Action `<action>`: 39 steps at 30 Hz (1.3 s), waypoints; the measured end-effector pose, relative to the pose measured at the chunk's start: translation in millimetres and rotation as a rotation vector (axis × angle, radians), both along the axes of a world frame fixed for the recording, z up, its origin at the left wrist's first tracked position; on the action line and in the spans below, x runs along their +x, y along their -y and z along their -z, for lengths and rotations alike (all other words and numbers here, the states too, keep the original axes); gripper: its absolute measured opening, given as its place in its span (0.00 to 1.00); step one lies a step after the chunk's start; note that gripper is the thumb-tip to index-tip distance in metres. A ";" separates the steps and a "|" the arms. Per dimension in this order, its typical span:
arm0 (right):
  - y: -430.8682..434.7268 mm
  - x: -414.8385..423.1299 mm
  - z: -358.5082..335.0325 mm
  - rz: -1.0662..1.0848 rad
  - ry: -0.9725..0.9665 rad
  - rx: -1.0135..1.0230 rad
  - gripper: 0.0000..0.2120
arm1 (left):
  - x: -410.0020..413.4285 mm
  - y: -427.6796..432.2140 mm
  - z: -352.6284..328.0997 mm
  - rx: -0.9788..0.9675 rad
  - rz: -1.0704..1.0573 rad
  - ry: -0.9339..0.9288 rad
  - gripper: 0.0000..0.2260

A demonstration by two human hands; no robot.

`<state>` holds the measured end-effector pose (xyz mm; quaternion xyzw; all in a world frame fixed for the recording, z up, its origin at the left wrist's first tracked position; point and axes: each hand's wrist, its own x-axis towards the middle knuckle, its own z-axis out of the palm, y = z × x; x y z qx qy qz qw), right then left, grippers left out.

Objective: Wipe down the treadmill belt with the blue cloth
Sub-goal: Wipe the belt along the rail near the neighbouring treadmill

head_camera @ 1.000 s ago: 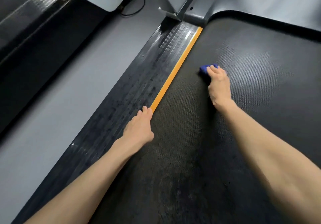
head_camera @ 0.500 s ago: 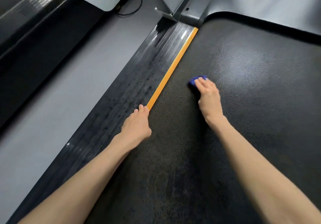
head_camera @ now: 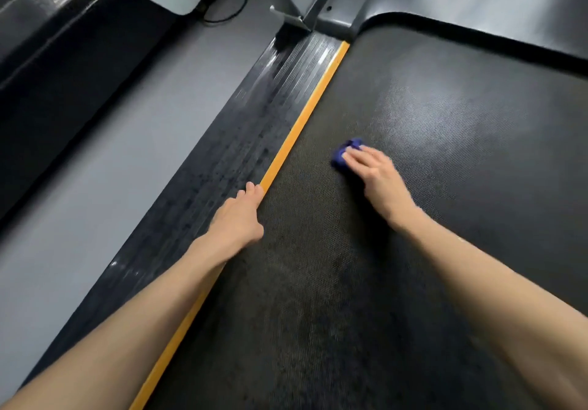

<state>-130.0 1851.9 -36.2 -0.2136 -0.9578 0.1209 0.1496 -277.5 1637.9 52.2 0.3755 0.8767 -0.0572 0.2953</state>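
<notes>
While my right fingers (head_camera: 362, 159) press flat on the blue cloth (head_camera: 339, 159) near the belt (head_camera: 445, 161) left edge, left hand (head_camera: 237, 222) braces flat: overlap strokes, even pressure.

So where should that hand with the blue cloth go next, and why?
Probably a short sweep left toward the orange strip: the right hand presses the blue cloth on the treadmill belt just short of that edge, with bare belt between them.

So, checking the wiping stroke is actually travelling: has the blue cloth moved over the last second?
Yes. The blue cloth under the right hand has come back toward the person, farther from the front end of the orange strip.
</notes>
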 end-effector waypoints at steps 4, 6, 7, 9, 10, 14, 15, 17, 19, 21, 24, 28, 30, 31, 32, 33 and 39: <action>19.8 -13.3 -8.8 0.500 -0.014 -0.218 0.27 | 3.0 -3.0 3.6 0.016 -0.028 -0.028 0.32; 80.0 -17.2 1.7 0.200 -0.020 -0.216 0.27 | 8.7 -4.6 7.5 0.052 -0.048 -0.085 0.29; 105.2 -9.2 7.0 -0.034 0.021 -0.178 0.26 | 13.1 -5.2 9.8 0.064 -0.046 -0.132 0.28; 100.7 10.9 9.3 -0.399 0.092 -0.022 0.24 | 19.5 -6.1 13.6 0.076 -0.048 -0.200 0.27; 76.7 19.6 9.5 -0.463 0.089 0.046 0.24 | 20.6 -6.2 14.5 0.084 -0.051 -0.209 0.27; -22.6 63.4 4.5 0.120 0.093 0.023 0.28 | 17.5 -4.5 15.4 0.111 -0.052 -0.181 0.26; -40.8 79.2 1.0 0.293 0.116 -0.018 0.31 | 17.1 -4.4 15.8 0.110 -0.045 -0.176 0.26; -49.5 91.7 -7.5 0.535 0.100 -0.110 0.29 | 16.2 -5.3 15.8 0.104 -0.029 -0.177 0.27; -14.3 71.7 -14.4 0.654 -0.026 -0.177 0.22 | 18.0 -6.6 16.7 0.095 -0.039 -0.174 0.27; 54.3 46.8 -5.6 0.455 -0.096 -0.210 0.24 | 20.6 -8.9 16.5 0.098 -0.056 -0.191 0.25; 157.6 40.7 10.9 -0.098 0.014 -0.096 0.28 | 24.8 -7.6 18.2 0.106 -0.072 -0.234 0.21; 107.8 90.9 12.8 -0.157 0.102 0.006 0.25 | 25.4 -4.0 14.7 0.090 -0.024 -0.246 0.23; 56.2 123.9 9.8 0.171 0.069 -0.011 0.26 | 23.0 0.5 13.4 0.108 -0.020 -0.220 0.23; 35.5 139.1 7.1 0.356 0.057 -0.050 0.29 | 20.9 3.1 12.4 0.121 -0.024 -0.190 0.23; 24.0 148.0 1.4 0.512 0.051 -0.093 0.30 | 17.5 6.1 11.5 0.137 -0.025 -0.155 0.24; 23.2 145.0 -1.3 0.635 0.028 -0.122 0.28 | 14.1 8.8 9.9 0.152 -0.029 -0.118 0.25; 176.2 39.9 8.6 0.079 -0.095 -0.314 0.22 | 22.0 9.0 5.5 0.224 -0.154 0.005 0.28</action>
